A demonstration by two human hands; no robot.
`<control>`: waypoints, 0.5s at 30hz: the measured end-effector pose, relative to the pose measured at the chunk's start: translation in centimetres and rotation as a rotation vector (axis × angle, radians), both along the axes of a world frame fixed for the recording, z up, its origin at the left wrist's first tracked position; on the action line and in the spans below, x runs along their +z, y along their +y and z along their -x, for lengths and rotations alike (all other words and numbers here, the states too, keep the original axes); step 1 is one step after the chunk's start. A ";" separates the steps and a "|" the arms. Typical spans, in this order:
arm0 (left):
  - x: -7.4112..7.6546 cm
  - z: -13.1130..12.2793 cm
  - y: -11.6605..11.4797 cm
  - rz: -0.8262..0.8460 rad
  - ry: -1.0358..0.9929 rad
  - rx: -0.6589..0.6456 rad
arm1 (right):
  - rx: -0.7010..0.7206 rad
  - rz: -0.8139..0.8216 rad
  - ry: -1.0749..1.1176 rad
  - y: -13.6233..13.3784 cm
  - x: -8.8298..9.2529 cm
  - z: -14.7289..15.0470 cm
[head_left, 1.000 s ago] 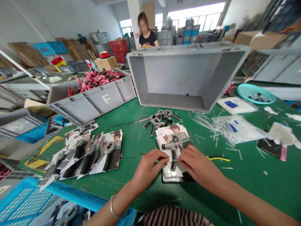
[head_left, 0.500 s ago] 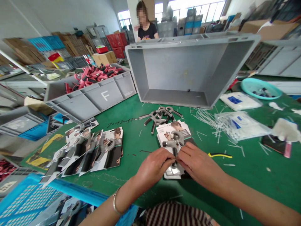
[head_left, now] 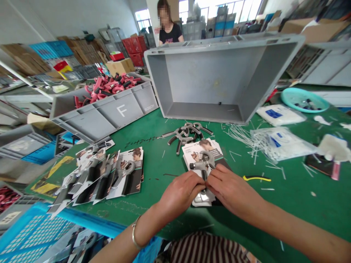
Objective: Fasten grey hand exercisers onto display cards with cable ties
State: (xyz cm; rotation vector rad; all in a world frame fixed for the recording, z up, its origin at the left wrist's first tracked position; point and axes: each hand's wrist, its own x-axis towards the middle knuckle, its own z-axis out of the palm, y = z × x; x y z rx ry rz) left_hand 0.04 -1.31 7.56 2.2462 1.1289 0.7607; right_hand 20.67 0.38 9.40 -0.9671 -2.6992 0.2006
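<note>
A grey hand grip strengthener (head_left: 207, 159) with a metal spring lies on a stack of printed cards (head_left: 189, 149) in front of me. My left hand (head_left: 182, 191) and my right hand (head_left: 226, 188) meet over its lower part, thumbs and fingers pinched together. Whatever sits between the fingertips is hidden. Beyond the stack, several loose hand grips (head_left: 182, 137) lie in a pile. To the left, more hand grips rest on overlapping cards (head_left: 137, 168).
Behind stands a grey crate on its side (head_left: 203, 80); left of it, a crate marked F (head_left: 109, 113) holds red hand grips. White cable ties (head_left: 244, 140), a yellow-handled tool (head_left: 257, 178), plastic bags (head_left: 285, 142) and a turquoise bowl (head_left: 290, 95) lie right. A person (head_left: 170, 33) stands behind.
The view has shifted very slightly. Both hands stay pinched together at the same spot on the hand grip, with hardly any visible movement.
</note>
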 end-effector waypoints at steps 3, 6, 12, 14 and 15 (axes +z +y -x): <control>0.0 0.1 0.1 0.087 -0.107 0.017 | -0.034 0.077 0.080 0.1 -0.2 -0.3; -0.2 0.1 0.1 0.184 -0.230 0.060 | -0.082 0.173 0.147 0.2 -0.5 -0.5; -0.2 -0.4 -0.1 0.284 -0.310 0.175 | -0.070 0.183 0.180 0.4 -0.7 -0.4; -0.2 -0.4 -0.3 0.310 -0.380 0.204 | -0.069 0.184 0.186 0.4 -0.8 -0.5; -0.4 -0.4 -0.4 0.325 -0.418 0.213 | -0.074 0.192 0.202 0.4 -0.8 -0.6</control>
